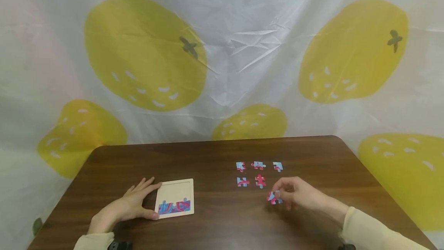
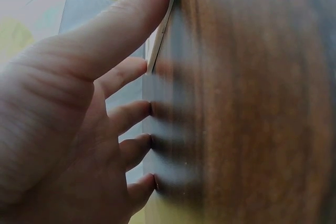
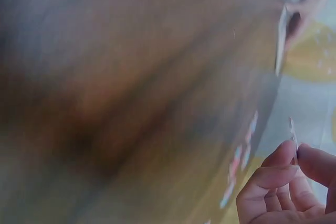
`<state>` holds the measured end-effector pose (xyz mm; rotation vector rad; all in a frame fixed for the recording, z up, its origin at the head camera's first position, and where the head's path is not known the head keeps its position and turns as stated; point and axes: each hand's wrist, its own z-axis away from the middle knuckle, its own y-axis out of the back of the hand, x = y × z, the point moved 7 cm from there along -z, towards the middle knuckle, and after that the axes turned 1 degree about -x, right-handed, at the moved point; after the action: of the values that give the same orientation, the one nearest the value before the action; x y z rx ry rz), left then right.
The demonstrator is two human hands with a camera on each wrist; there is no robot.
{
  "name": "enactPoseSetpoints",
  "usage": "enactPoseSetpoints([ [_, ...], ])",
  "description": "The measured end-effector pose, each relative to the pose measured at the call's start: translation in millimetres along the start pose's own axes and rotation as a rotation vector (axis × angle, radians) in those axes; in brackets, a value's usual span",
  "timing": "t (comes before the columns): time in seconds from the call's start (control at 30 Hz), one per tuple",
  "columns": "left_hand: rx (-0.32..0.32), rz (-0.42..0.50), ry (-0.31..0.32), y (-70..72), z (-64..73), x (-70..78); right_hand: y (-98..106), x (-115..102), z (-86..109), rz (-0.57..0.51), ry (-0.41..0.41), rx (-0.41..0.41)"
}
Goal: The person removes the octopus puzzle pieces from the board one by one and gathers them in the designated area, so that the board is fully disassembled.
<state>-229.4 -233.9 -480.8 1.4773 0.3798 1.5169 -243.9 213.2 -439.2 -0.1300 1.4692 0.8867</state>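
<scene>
My left hand (image 1: 130, 203) rests at the left side of a pale wooden puzzle tray (image 1: 192, 196), thumb at its near corner and index finger at its far corner. In the left wrist view, the fingers (image 2: 131, 116) are spread, their tips down on the table. A row of joined blue and pink puzzle pieces (image 1: 174, 206) fills the near part of the tray. Right of the tray, my right hand (image 1: 300, 194) pinches a blue and pink jigsaw piece (image 1: 271, 196) between thumb and finger. The right wrist view shows that piece (image 3: 292, 129) edge-on above the fingertips.
Several loose jigsaw pieces lie in two rows beyond the right hand, among them a pink one (image 1: 260, 181) and a blue corner-like one (image 1: 277, 166). The brown wooden table (image 1: 215, 223) ends at a white curtain (image 1: 229, 68) printed with yellow fruit.
</scene>
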Motion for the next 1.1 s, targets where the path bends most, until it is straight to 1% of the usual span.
enactPoseSetpoints([
  [0.2, 0.004, 0.002, -0.008, 4.4, 0.8, 0.5, 32.7, 7.9, 2.8, 0.032, -0.045, 0.09],
  [0.33, 0.0, -0.008, -0.008, 5.4, 1.5, 1.7, 45.5, 21.8, 1.6, 0.04, -0.076, 0.142],
  [0.47, 0.002, -0.014, -0.015, 7.7, 1.2, 2.8, 53.8, 34.8, -2.3, 0.064, -0.108, 0.184],
  [0.63, 0.017, -0.014, -0.039, 8.2, -1.4, -1.3, 58.2, 42.0, -12.7, 0.099, -0.146, 0.207],
  [0.8, 0.011, -0.016, -0.018, 3.5, -1.1, -6.9, 54.7, 46.3, -25.0, 0.143, -0.143, 0.193],
  [0.93, 0.005, -0.009, -0.005, 0.2, 0.0, -5.4, 52.9, 50.6, -29.8, 0.172, -0.15, 0.211],
  [1.1, 0.001, -0.011, 0.0, -0.8, -0.5, -2.3, 54.2, 52.4, -31.0, 0.24, -0.189, 0.267],
])
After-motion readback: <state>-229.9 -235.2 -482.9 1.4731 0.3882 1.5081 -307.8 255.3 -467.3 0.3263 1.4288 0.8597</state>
